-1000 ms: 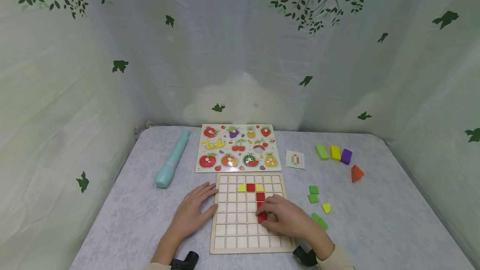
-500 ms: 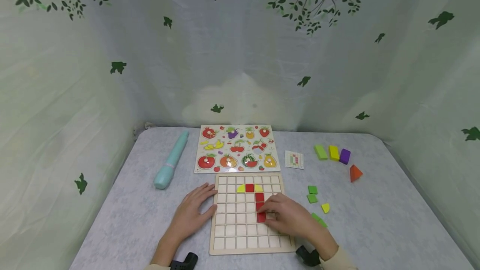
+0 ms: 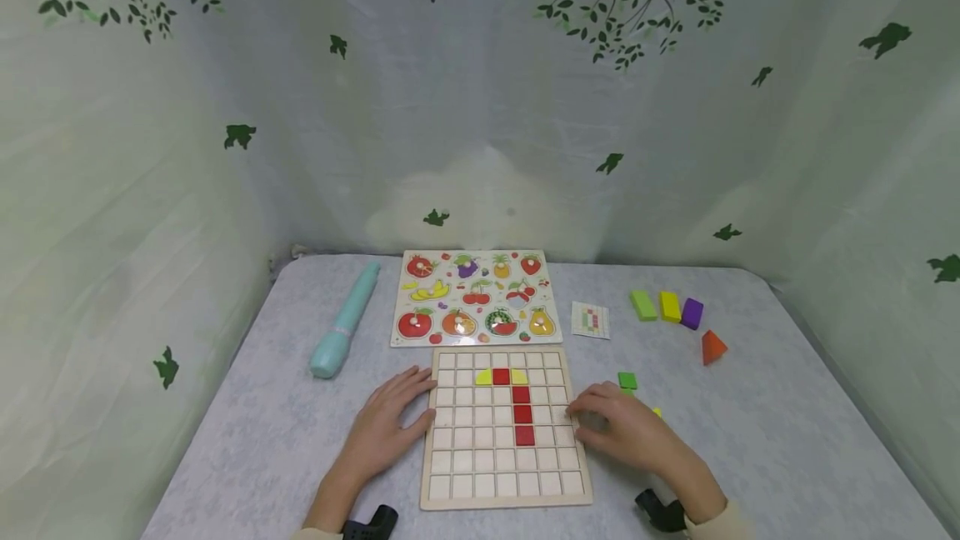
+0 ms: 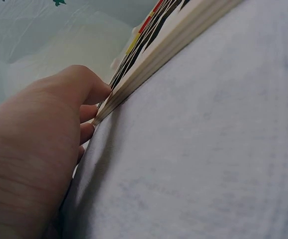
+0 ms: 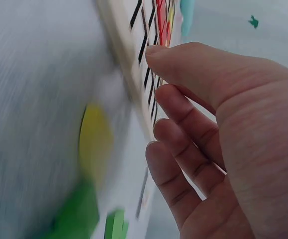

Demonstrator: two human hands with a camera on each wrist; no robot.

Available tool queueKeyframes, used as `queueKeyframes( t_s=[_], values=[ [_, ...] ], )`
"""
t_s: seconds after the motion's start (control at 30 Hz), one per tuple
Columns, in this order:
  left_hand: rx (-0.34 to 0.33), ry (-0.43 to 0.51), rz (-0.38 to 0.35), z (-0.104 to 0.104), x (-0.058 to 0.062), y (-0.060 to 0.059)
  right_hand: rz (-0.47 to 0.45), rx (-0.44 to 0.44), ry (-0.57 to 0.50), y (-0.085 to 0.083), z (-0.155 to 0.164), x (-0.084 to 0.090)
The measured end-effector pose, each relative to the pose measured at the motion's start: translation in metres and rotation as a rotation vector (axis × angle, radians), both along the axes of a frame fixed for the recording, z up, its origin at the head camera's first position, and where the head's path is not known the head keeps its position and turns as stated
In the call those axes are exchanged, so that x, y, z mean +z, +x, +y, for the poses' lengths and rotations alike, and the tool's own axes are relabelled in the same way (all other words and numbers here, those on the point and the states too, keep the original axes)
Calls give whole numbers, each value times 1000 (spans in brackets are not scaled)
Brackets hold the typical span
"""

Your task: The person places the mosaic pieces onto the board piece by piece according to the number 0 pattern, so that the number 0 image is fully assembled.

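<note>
My left hand (image 3: 382, 427) lies flat on the table (image 3: 247, 440), fingers relaxed and straight, fingertips touching the left edge of the wooden grid board (image 3: 504, 427); the left wrist view confirms the fingers (image 4: 86, 112) against the board's side, holding nothing. My right hand (image 3: 626, 432) hovers at the board's right edge, over the loose pieces, fingers loosely curved and holding nothing; the right wrist view shows the fingers (image 5: 183, 129) released, with a yellow piece (image 5: 95, 142) and green pieces (image 5: 115, 224) blurred beneath them. On the board, a column of red tiles (image 3: 522, 415) runs down from a top row in which a red tile sits between two yellow tiles (image 3: 483, 376); the lowest red tile (image 3: 525, 435) is seated in its cell. By my judgement, the work is at an early-to-middle stage: the red and yellow part is laid, most cells are bare, and the green pieces are unplaced. One green square (image 3: 627, 380) shows just beyond my right hand; others are partly hidden under it. Further out lie a small pattern card (image 3: 590, 319), a row of green, yellow and purple blocks (image 3: 667, 307), an orange pyramid (image 3: 712, 347), a fruit puzzle board (image 3: 475, 297) and a teal pen-shaped device (image 3: 343, 330)
</note>
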State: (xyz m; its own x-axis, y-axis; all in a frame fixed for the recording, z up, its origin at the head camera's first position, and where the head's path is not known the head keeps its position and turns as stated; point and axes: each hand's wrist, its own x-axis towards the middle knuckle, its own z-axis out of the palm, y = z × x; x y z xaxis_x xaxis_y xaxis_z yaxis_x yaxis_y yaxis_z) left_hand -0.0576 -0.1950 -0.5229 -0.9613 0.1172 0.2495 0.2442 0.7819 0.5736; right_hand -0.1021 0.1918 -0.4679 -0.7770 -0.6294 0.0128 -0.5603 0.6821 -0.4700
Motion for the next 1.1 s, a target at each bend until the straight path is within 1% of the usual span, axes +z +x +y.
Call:
queueKeyframes(
  t_s=[0.23, 0.43, 0.6, 0.7, 0.93, 1.1],
  values=[
    [0, 11, -20, -1, 0, 1, 47, -70, 49, -2, 34, -1],
    [2, -2, -26, -2, 1, 0, 103, -148, 46, -1, 56, -2],
    [0, 11, -10, -3, 0, 1, 79, -227, 67, -3, 70, -4],
    [-3, 8, -16, -2, -1, 1, 53, -253, 82, -3, 79, -5],
    [-9, 11, -38, -2, 0, 0, 4, -264, 103, -2, 91, -8],
    [-13, 10, -39, -1, 2, 0, 0, -267, 106, -2, 96, -9]
  ],
)
